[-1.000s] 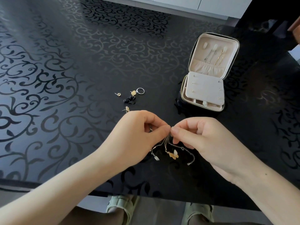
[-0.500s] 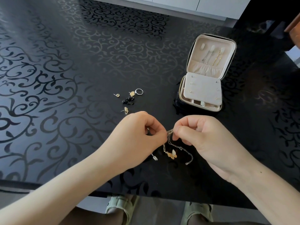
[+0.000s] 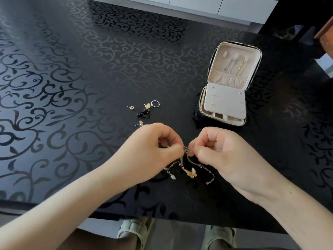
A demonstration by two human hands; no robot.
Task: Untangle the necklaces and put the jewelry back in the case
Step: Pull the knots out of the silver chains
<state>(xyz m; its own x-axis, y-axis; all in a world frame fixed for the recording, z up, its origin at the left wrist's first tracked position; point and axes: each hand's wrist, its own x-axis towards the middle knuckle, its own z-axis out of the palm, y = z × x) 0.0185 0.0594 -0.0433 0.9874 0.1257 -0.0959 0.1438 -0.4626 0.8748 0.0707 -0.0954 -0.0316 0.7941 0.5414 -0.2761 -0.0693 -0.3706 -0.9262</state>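
From the head camera, the left hand [image 3: 153,152] and the right hand [image 3: 225,156] meet above the near part of a glossy black table with a scroll pattern [image 3: 72,87]. Both hands have their fingers curled in, and the thumb and forefinger tips of each pinch the tangled gold and silver chain necklaces [image 3: 187,156] at a knot between them. The two pinches sit just beside each other.

Below the knot, loose strands hang down to the tabletop. They carry a gold and white butterfly pendant [image 3: 191,173], a small white pendant [image 3: 172,176] and a silver extender chain [image 3: 210,173].

Beyond the right hand stands the open black zippered jewelry case with beige lining [image 3: 252,73]. Its lid is tilted back, with thin chains hanging inside it, and a beige padded earring panel [image 3: 225,101] lies over the base.

Beyond the left hand, loose pieces lie on the table:
- a silver ring [image 3: 155,103]
- a gold clover earring [image 3: 147,105] just beside the ring
- a small gold stud earring [image 3: 131,107]
- a black lumpy piece [image 3: 143,112]
- another gold earring [image 3: 140,123] close to the left knuckles

Pale green shoes [image 3: 133,230] show under the table's near edge.
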